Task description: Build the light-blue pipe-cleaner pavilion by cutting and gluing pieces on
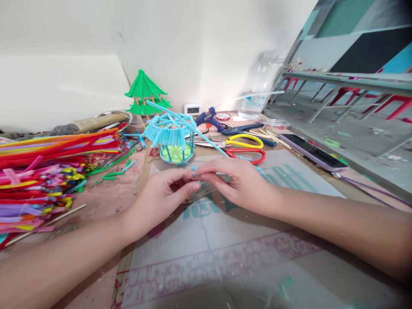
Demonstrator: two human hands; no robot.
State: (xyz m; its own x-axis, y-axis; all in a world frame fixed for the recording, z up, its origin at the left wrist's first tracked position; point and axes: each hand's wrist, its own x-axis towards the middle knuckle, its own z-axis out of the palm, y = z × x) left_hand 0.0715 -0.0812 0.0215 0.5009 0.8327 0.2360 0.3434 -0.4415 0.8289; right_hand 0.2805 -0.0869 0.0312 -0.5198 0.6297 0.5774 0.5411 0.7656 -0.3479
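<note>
Along the back, white wall: a smooth white wall (180, 43) rises beyond the work surface.
Pinkish tabletop: a worn pink table (106, 206) bears everything near the hands.
Translucent sheet: a cloudy plastic sheet (174, 257) with teal lettering and a purple scroll border lies under both hands.
Coloured heap: a thick pile of fuzzy pipe cleaners (58, 150) in red, yellow, pink and purple fills the left side.
Two bare hands: the left hand (161, 193) and the right hand (241, 184) meet fingertip to fingertip above the sheet, fingers curled inward.
Light-blue model: an openwork, many-sided pipe-cleaner frame (169, 128) with a sloping roof and pale-green floor stands just beyond the left hand. A long straight light-blue strip (193, 127) slants across its top and passes out of sight behind the right hand.
Green tower: a two-tiered green roof model (141, 88) on thin wooden posts stands behind the frame.
Tools: scissors (229, 142) with yellow and red handle loops lie right of the frame, near a blue glue gun (210, 120).
Phone: a purple-edged phone (312, 151) lies at right, screen dark.
Fingertip scrap: a tiny light-blue piece (194, 168) shows where the fingertips meet; whether either hand is clamped on it, I cannot tell.
</note>
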